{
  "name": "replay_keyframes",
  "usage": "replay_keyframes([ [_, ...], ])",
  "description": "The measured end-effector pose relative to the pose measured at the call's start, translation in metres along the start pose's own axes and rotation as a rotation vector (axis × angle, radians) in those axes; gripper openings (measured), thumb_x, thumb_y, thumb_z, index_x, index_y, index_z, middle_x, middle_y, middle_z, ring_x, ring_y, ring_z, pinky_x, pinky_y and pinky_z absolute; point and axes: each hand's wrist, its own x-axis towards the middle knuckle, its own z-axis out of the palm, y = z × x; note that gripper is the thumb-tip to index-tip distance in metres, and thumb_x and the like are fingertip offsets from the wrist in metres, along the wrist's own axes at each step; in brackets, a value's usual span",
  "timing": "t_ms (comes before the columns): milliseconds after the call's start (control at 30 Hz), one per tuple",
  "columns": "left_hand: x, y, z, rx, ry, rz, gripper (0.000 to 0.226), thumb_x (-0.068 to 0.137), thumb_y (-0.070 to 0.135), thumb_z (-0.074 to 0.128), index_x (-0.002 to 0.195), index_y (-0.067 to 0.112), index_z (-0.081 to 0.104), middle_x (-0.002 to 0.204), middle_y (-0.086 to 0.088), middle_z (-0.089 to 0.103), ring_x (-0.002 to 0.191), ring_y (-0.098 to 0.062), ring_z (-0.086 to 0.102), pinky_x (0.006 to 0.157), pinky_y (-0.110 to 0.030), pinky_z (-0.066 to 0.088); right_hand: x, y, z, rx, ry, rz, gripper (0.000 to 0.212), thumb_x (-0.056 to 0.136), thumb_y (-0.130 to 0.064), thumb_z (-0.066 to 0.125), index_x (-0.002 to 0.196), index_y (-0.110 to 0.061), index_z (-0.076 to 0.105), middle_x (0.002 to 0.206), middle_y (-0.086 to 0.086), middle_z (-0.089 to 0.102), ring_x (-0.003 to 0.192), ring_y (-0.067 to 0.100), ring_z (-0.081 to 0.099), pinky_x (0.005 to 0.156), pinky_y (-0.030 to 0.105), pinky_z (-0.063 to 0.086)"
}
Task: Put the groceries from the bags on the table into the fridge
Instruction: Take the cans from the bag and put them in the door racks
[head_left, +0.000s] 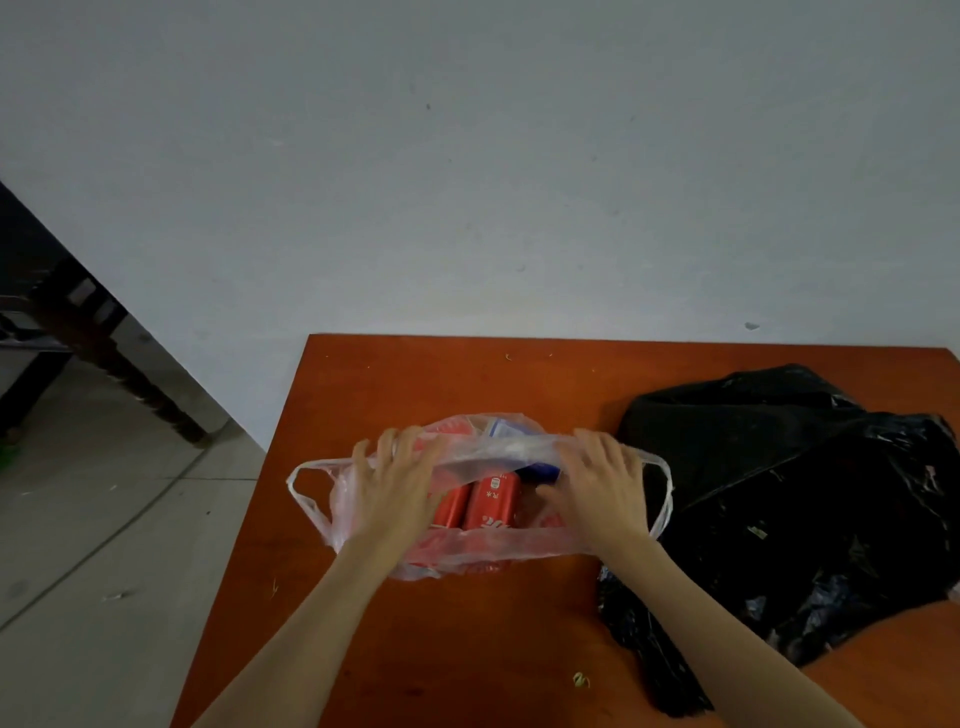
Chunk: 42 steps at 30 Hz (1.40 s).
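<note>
A thin clear plastic bag (467, 551) lies on the orange-brown table (395, 384), near its left edge, with its mouth pulled wide. The left hand (395, 488) rests on the left side of the opening, fingers spread and reaching over the far rim; the grip looks flat on the plastic rather than closed round it, though the film hides the fingertips. The right hand (597, 488) sits at the right side of the opening, fingers spread over the plastic and thumb pointing inward toward the cans. Whether it pinches the film I cannot tell.

Inside the bag, between the two hands, two red cans (480, 501) lie on their sides, touching each other. Beyond them, at the far side of the bag, a blue and white package (540, 467) shows partly under the stretched plastic. The bag's loop handles stick out at both ends, the left one (304, 493) lying flat on the table and the right one (662, 493) just beside the black bag.

A crumpled black plastic bag (789, 509) covers the right part of the table, just beside the clear bag. The table stands against a pale wall (467, 182). To the left is a grey tiled floor (104, 545).
</note>
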Motion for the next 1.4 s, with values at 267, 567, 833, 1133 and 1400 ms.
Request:
replay_keyframes([
  [267, 0.054, -0.03, -0.004, -0.593, -0.094, -0.288, 0.018, 0.096, 0.019, 0.044, 0.089, 0.02, 0.061, 0.089, 0.005, 0.062, 0.082, -0.015, 0.059, 0.071, -0.032, 0.048, 0.042, 0.008, 0.002, 0.387, -0.171, 0.233, 0.018, 0.096, -0.014, 0.041, 0.092, -0.01, 0.059, 0.084, 0.004, 0.063, 0.068, 0.016, 0.056, 0.056, 0.023, 0.042],
  [567, 0.096, -0.041, -0.015, -0.794, -0.25, -0.394, 0.025, 0.096, 0.02, 0.04, 0.08, 0.015, 0.059, 0.082, -0.001, 0.062, 0.075, -0.018, 0.055, 0.067, -0.029, 0.041, 0.094, 0.006, -0.007, 0.71, -0.257, 0.508, 0.022, 0.098, -0.022, 0.045, 0.087, -0.008, 0.058, 0.079, 0.0, 0.055, 0.063, 0.009, 0.048, 0.053, 0.02, 0.035],
  [833, 0.031, 0.007, -0.029, -0.1, 0.034, 0.19, 0.026, 0.077, 0.013, 0.071, 0.102, 0.014, 0.064, 0.104, -0.005, 0.062, 0.096, -0.021, 0.058, 0.083, -0.038, 0.049, 0.033, -0.015, -0.011, 0.189, 0.215, -0.283, 0.022, 0.072, -0.02, 0.077, 0.088, -0.011, 0.066, 0.089, 0.007, 0.064, 0.08, 0.022, 0.063, 0.067, 0.036, 0.053],
  [1133, -0.03, 0.027, -0.027, -0.392, -0.828, 0.241, 0.033, 0.096, 0.042, 0.04, 0.096, 0.017, 0.062, 0.103, -0.004, 0.065, 0.092, -0.017, 0.059, 0.081, -0.031, 0.046, -0.014, -0.013, -0.014, -0.043, -0.77, -0.227, 0.085, 0.083, -0.047, 0.061, 0.148, -0.027, 0.01, 0.151, 0.005, 0.028, 0.134, 0.028, 0.036, 0.107, 0.045, 0.033],
  [1400, -0.028, 0.03, -0.003, -0.368, -0.392, -0.065, 0.038, 0.094, 0.028, 0.049, 0.13, 0.017, 0.046, 0.134, -0.003, 0.05, 0.121, -0.015, 0.049, 0.105, -0.034, 0.04, -0.007, -0.037, 0.012, 0.365, -0.569, 0.098, 0.03, 0.093, -0.033, 0.053, 0.115, -0.013, 0.057, 0.116, 0.003, 0.065, 0.098, 0.016, 0.064, 0.083, 0.023, 0.049],
])
